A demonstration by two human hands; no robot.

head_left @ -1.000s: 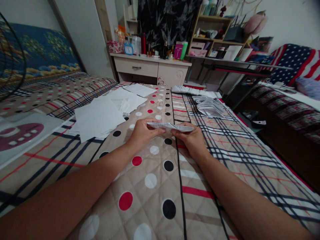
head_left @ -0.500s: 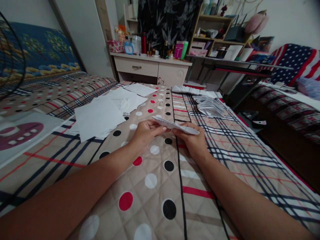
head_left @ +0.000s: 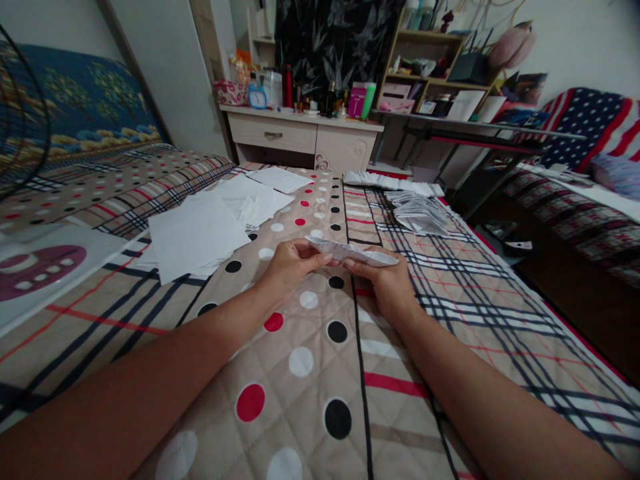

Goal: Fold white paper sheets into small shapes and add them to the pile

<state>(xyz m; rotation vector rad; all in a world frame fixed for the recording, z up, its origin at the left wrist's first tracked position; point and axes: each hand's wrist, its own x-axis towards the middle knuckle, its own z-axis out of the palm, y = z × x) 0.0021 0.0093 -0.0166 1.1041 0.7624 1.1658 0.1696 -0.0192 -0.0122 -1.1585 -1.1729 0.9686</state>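
A folded white paper (head_left: 353,252) is held between both hands just above the quilted bedspread (head_left: 310,373). My left hand (head_left: 290,265) pinches its left end with fingers curled. My right hand (head_left: 385,280) grips the right part from below, thumb on top. The paper lies nearly flat, its right tip pointing past my right hand.
Loose white sheets (head_left: 200,230) lie spread on the bed to the left. A pile of folded papers (head_left: 420,213) sits at the far right of the bed. A white cabinet (head_left: 300,137) with bottles stands beyond, and a fan guard (head_left: 23,120) at the left edge.
The folded paper has shifted slightly right and tilted between my hands, with both hands regripping it. The arms stay in about the same place.
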